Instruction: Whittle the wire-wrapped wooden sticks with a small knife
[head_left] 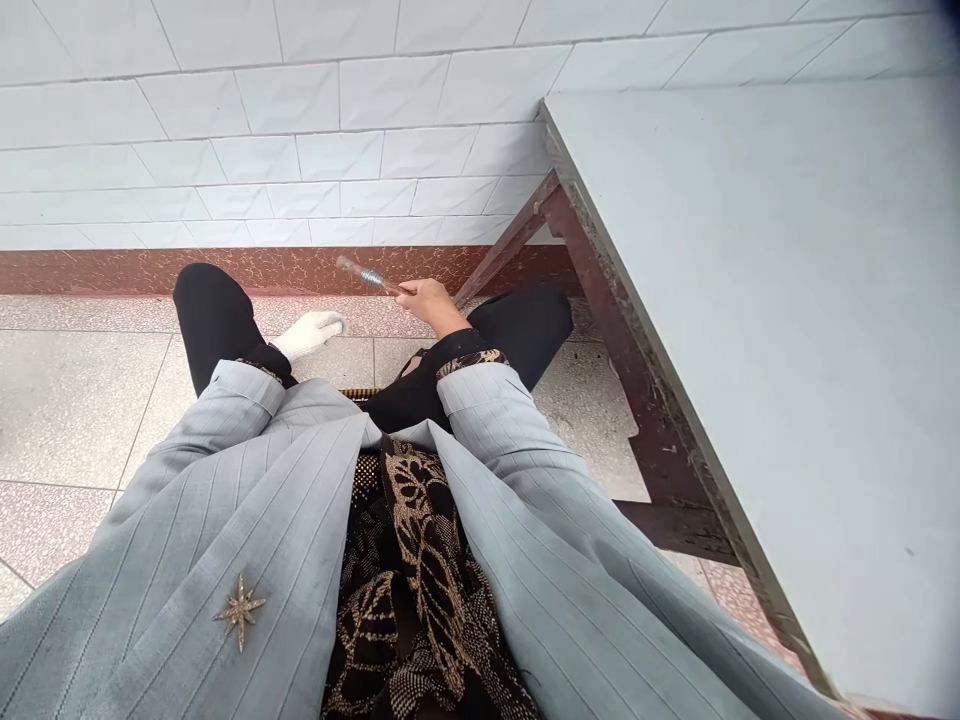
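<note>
Over the speckled floor tiles point(90, 400), between our black-trousered knees point(214, 310), our bare right hand point(420, 303) closes round one end of a slim clear rod point(358, 272) with a silvery coil point(370, 278) about its middle. The fingers wrap right round it, with no gap that we can see, and the rod tilts up and away to the left. Our left hand point(311, 333), in a white glove, hangs apart from the rod, curled and bunched; nothing shows in it, though we cannot tell how tightly it is closed. To do this well, we keep the right wrist straight and the hold firm but easy, our fingers off the coil, and the rod away from the dark red brace point(510, 235) of the grey-topped table point(750, 350) on our right.
</note>
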